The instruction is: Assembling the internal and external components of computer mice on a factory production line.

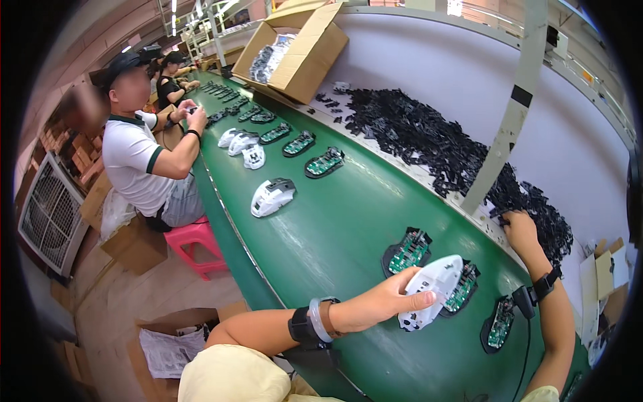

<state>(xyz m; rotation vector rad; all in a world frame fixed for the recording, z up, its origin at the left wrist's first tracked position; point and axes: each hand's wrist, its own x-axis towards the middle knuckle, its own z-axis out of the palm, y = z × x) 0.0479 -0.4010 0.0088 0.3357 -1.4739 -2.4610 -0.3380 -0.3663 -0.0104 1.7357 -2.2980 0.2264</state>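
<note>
My left hand is closed round a white computer mouse top shell, its thumb lying across the shell. The shell is held tilted above the belt and partly covers a mouse base with a green circuit board. Another such base lies just beyond it, and a third base rests nearer my right forearm. At the right, my right hand reaches to the near edge of a heap of small black plastic parts. Its fingers are bent together there; what they pinch is hidden.
The green conveyor belt carries white mouse shells and several board-fitted bases farther off. A tilted carton stands beyond the heap, and a metal post rises beside it. At left, a co-worker sits on a pink stool.
</note>
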